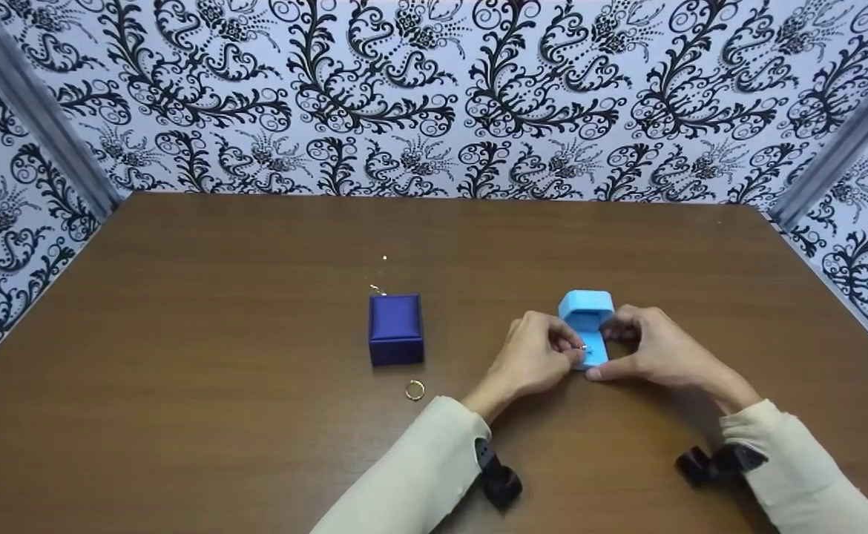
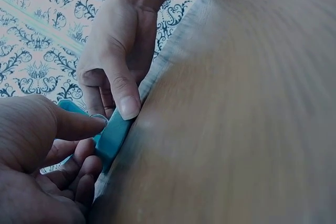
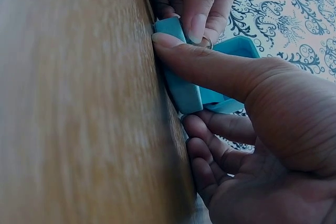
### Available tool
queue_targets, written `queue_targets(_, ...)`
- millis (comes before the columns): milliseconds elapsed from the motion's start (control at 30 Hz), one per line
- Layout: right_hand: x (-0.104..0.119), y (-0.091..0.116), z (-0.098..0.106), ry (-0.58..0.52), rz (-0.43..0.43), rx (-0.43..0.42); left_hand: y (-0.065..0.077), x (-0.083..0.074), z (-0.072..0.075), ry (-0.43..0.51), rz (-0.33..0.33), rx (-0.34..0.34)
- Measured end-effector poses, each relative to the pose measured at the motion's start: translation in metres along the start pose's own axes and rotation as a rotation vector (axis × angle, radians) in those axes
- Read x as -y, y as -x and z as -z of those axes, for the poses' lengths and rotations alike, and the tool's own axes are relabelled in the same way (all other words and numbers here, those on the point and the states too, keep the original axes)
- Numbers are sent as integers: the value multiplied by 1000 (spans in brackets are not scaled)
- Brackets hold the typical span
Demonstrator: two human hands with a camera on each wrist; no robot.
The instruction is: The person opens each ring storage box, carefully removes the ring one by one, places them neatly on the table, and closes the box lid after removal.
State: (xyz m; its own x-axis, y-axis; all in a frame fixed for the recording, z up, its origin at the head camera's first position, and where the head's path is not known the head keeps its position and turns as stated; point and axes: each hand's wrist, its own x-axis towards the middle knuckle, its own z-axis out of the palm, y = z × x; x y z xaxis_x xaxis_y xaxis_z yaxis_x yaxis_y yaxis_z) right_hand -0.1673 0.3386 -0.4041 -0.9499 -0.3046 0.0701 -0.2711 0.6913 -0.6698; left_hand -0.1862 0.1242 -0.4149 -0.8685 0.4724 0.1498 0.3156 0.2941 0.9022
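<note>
A small light-blue ring box (image 1: 587,301) stands on the table with its lid raised. My left hand (image 1: 532,354) pinches a thin ring (image 3: 209,42) between thumb and forefinger at the box's inner pad; how deep the ring sits in it I cannot tell. With thumb at the front edge and fingers along the far side, my right hand (image 1: 660,352) grips the box. In the left wrist view the right thumb presses on the box's front wall (image 2: 114,140).
To the left stands a closed dark-blue box (image 1: 395,328). A gold ring (image 1: 415,390) lies in front of it, and a bit of fine gold jewellery (image 1: 377,289) shows behind it. Farther back is a tiny bright piece (image 1: 384,258). Patterned walls (image 1: 434,96) border the brown table (image 1: 219,356).
</note>
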Motion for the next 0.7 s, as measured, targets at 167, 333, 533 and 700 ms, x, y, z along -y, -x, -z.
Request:
queue_targets(167,0,1,0,2,-3,1,-1,-2,4,32,4,15)
queue_targets(333,0,0,-1,-4,-6,-3,-2,-7,14,-32,6,67)
queue_targets(533,0,0,-1,-14,-9,-5,-2,-14,30,-124,44,227)
queue_targets(700,0,1,-1,-5,-16,-6,0,-19,41,-241,105,399)
